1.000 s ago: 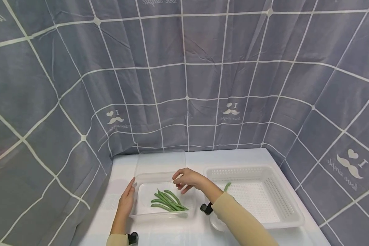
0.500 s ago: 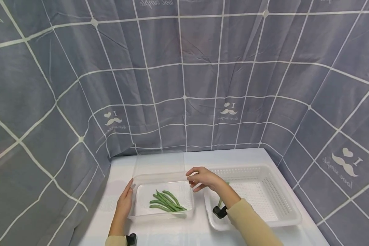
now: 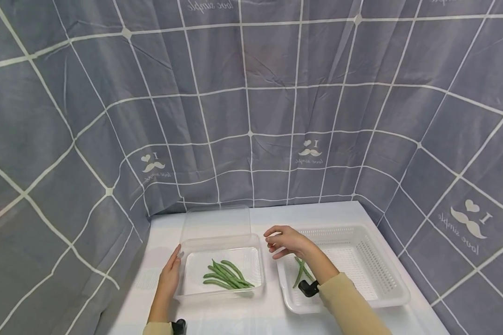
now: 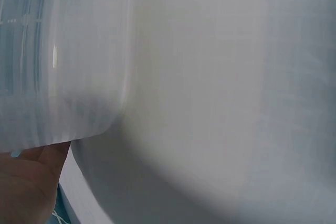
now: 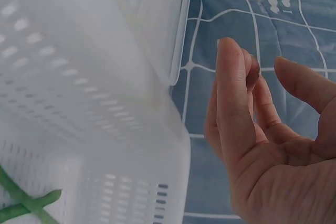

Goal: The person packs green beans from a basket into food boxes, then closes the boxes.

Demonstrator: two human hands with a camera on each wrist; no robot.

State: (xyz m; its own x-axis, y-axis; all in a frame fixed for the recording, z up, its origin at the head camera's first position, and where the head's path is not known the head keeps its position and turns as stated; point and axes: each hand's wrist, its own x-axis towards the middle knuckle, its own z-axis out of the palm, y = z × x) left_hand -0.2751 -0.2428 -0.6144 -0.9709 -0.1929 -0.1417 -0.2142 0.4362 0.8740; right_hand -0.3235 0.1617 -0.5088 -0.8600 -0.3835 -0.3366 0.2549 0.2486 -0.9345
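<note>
A clear plastic container [image 3: 211,296] holds a small bunch of green beans [image 3: 228,275] lying side by side. Along its left wall rests my left hand [image 3: 169,274], fingers extended up the side; the left wrist view shows it at the container's end [image 4: 79,98]. My right hand [image 3: 288,241] hovers between the container and a white perforated basket [image 3: 391,265], over the basket's near-left rim. Its fingers are loosely bent, thumb apart, with nothing between them in the right wrist view. Two green beans [image 5: 31,203] lie crossed in the basket, partly hidden by my right wrist in the head view.
Behind the container lies a clear flat lid [image 3: 215,221]. Both vessels stand on a white table [image 3: 310,211]. A grey checked curtain [image 3: 251,111] hangs around the back and both sides.
My right hand has moved right, from above the clear container to the basket's left edge. The beans in the basket have come more into view. My left hand stays at the container.
</note>
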